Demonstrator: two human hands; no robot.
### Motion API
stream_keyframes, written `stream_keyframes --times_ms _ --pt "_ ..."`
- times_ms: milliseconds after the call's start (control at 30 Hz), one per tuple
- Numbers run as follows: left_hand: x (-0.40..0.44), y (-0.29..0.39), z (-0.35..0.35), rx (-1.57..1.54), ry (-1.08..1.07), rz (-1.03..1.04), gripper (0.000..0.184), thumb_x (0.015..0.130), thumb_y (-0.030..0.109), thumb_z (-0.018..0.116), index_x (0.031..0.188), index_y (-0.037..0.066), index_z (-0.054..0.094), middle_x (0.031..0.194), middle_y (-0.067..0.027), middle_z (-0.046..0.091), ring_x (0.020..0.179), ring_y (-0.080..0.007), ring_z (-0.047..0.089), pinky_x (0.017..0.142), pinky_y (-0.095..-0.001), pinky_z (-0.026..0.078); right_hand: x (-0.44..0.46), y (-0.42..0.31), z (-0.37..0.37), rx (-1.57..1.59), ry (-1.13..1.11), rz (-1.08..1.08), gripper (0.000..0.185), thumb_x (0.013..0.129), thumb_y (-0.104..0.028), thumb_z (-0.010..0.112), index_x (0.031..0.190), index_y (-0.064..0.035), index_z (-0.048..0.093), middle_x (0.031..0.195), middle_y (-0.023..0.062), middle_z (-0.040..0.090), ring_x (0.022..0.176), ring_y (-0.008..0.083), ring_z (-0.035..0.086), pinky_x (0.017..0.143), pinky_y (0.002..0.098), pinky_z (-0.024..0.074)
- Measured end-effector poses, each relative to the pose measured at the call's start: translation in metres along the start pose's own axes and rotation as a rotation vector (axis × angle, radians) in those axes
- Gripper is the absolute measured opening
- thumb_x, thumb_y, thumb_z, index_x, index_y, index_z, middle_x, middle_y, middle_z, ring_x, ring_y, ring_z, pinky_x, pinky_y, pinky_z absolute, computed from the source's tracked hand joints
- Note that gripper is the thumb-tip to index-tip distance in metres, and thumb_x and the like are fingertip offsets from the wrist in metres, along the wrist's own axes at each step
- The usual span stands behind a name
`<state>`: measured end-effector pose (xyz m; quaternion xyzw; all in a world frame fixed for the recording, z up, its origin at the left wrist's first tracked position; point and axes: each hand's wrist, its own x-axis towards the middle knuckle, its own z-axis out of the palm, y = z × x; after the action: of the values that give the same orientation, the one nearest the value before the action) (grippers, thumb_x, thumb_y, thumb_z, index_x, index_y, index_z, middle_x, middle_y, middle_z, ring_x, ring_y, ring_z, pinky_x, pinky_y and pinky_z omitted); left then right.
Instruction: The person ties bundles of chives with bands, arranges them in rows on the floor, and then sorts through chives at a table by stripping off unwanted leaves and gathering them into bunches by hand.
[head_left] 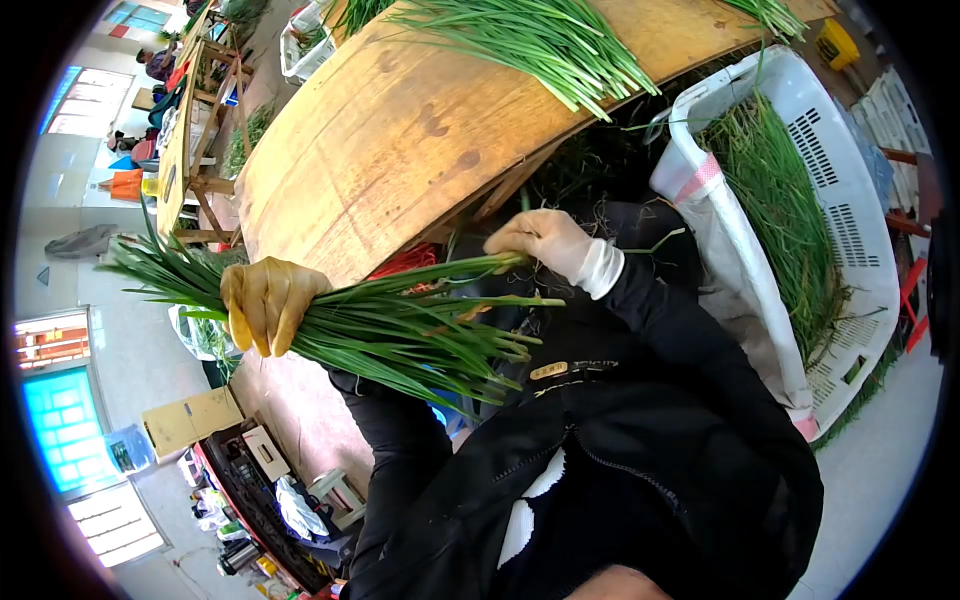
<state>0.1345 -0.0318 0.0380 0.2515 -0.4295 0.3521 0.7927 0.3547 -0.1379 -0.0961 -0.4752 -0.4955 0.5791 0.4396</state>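
A bunch of garlic chives [410, 335] lies sideways in front of my dark jacket. My left hand [270, 305], in a yellowish glove, is wrapped round the bunch, with leaves sticking out on both sides of the fist. In a thin white glove, my right hand [550, 243] pinches the end of a few stalks at the bunch's upper right edge. Some leaf ends near it look yellowed or brown. Bits of thin dry leaf cling to the dark cloth on my lap.
Ahead stands a wooden table [370, 140] bearing a pile of chives [540, 45]. To my right is a white plastic basket [735, 225] with loose chives [780, 220] inside. A cardboard box [190, 420] and a cluttered dark-red table are at the lower left. A person [158, 65] is far off.
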Motion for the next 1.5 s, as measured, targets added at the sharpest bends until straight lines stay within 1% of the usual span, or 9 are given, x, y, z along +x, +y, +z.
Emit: stream_keyframes --times_ms 100,267,433,633,967,1100,1267,1367,1500 --pt "0.0 0.002 0.014 0.106 0.135 0.184 0.008 0.08 0.002 0.045 0.075 -0.004 0.048 0.051 -0.0094 0.052 0.043 -0.0122 0.051 0.052 -0.024 0.052 -0.023 0.069 -0.038 -1.134 0.084 -0.072 0.023 0.076 -0.017 0.056 0.097 -0.0075 0.058 0.089 0.0105 0.061 0.082 0.0213 0.06 0.07 0.0294 0.0471" --pt "-0.005 0.011 0.008 0.103 0.2 0.249 0.015 0.081 0.004 0.044 0.067 0.0 0.047 0.05 -0.0079 0.05 0.043 -0.0123 0.05 0.053 -0.0225 0.051 -0.052 0.014 -0.066 -1.096 -0.039 0.369 0.048 0.076 -0.03 0.055 0.121 -0.0192 0.042 0.118 0.0132 0.046 0.103 0.0303 0.048 0.086 0.0349 0.0402" --pt "-0.009 0.002 -0.009 0.121 0.247 0.14 0.016 0.082 0.01 0.044 0.068 0.001 0.047 0.052 -0.0064 0.05 0.047 -0.0127 0.051 0.061 -0.0216 0.051 -0.026 -0.074 -0.015 -0.747 0.074 -0.855 0.04 0.073 -0.029 0.059 0.109 -0.0128 0.055 0.099 0.0041 0.059 0.091 0.02 0.053 0.077 0.0303 0.0425" --pt "-0.021 0.014 -0.014 0.114 0.259 0.161 0.014 0.081 0.008 0.044 0.069 0.003 0.047 0.055 -0.0038 0.051 0.051 -0.0125 0.051 0.069 -0.0232 0.048 0.002 -0.049 0.015 -0.548 0.287 -1.005 0.008 0.073 -0.013 0.06 0.081 -0.0131 0.061 0.08 -0.0018 0.061 0.076 0.0153 0.055 0.069 0.0271 0.0436" --pt "-0.04 0.032 0.002 0.183 0.248 0.375 0.012 0.079 -0.003 0.045 0.072 0.006 0.046 0.061 -0.0023 0.049 0.059 -0.0122 0.051 0.079 -0.0237 0.044 -0.082 0.068 -0.083 -1.092 -0.156 0.423 0.054 0.067 -0.025 0.065 0.116 -0.0103 0.047 0.105 0.0134 0.054 0.096 0.0297 0.052 0.084 0.0333 0.0416" --pt "-0.035 0.027 -0.012 0.146 0.338 0.352 0.008 0.078 -0.001 0.046 0.073 0.005 0.047 0.067 -0.0013 0.05 0.064 -0.0122 0.052 0.079 -0.0239 0.042 -0.043 0.011 -0.045 -0.282 -0.174 -0.296 0.091 0.062 -0.026 0.072 0.134 -0.0128 0.017 0.136 0.0088 0.025 0.122 0.026 0.028 0.099 0.0368 0.0257" --pt "-0.04 0.03 -0.016 0.494 1.037 0.261 0.019 0.078 0.009 0.05 0.093 -0.001 0.055 0.094 -0.0102 0.059 0.092 -0.0192 0.054 0.096 -0.0369 0.035 -0.004 -0.023 -0.007 0.538 -0.29 -0.108 0.057 0.074 -0.025 0.065 0.121 -0.0036 0.041 0.12 0.0113 0.044 0.103 0.0158 0.047 0.087 0.0284 0.0389" --pt "-0.042 0.029 -0.012 0.667 1.364 0.382 0.016 0.079 0.004 0.047 0.092 -0.002 0.054 0.087 -0.0127 0.06 0.083 -0.0209 0.057 0.091 -0.0426 0.039 -0.01 -0.028 -0.028 0.132 -0.462 0.369 0.031 0.083 -0.022 0.053 0.105 -0.0003 0.051 0.084 0.0088 0.059 0.071 0.0135 0.057 0.062 0.0219 0.0452" --pt "-0.052 0.039 -0.013 0.873 1.501 0.354 0.012 0.078 0.004 0.053 0.089 0.0 0.055 0.078 -0.01 0.06 0.072 -0.0205 0.058 0.082 -0.0416 0.045 -0.017 -0.002 -0.052 -0.183 0.274 -0.071 0.021 0.087 -0.015 0.046 0.098 0.0002 0.055 0.08 0.0074 0.061 0.075 0.0142 0.058 0.068 0.0222 0.0468"
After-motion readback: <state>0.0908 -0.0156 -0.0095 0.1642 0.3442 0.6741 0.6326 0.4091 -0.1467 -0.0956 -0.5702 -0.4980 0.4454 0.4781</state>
